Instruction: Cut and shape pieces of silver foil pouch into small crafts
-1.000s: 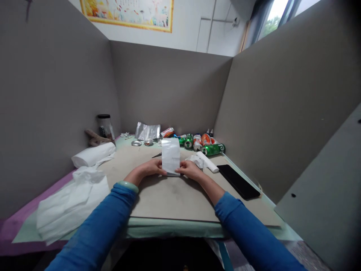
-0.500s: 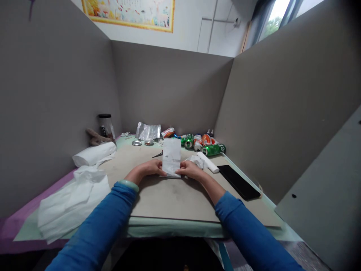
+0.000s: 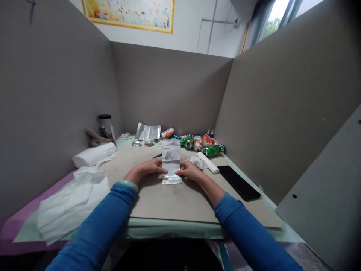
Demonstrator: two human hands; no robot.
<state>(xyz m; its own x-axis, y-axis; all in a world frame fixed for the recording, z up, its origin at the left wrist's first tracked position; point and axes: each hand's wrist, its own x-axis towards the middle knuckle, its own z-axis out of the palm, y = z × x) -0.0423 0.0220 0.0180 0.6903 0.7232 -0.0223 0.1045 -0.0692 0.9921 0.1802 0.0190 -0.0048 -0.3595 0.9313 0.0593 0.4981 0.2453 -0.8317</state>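
Between both hands, over the middle of the board, a shiny silver metal sheet (image 3: pixel 171 160) stands nearly upright, with a fold or bend across its lower part. My left hand (image 3: pixel 149 167) pinches its left edge with the thumb in front. On the opposite edge my right hand (image 3: pixel 191 170) grips it the same way. Scissors (image 3: pixel 157 155) lie just behind my left hand, partly hidden by the sheet. Crumpled white tissue (image 3: pixel 196 162) rests right behind my right hand, beside a small white roll (image 3: pixel 208 162).
At the back lie several drink cans (image 3: pixel 197 142), cut can ends (image 3: pixel 137 143) and a larger silver sheet (image 3: pixel 148 131). A black tray-like slab (image 3: pixel 239 183) lies right. Left are a paper roll (image 3: pixel 94 154), white cloth or paper (image 3: pixel 70 207) and a lidded jar (image 3: pixel 106 126). Grey partitions (image 3: pixel 172 86) surround the table.
The sheet has tilted or turned in my hands: its face looked pale and matte, and now shines with a bent lower part reaching nearer to me. Both hands stay nearly in place.
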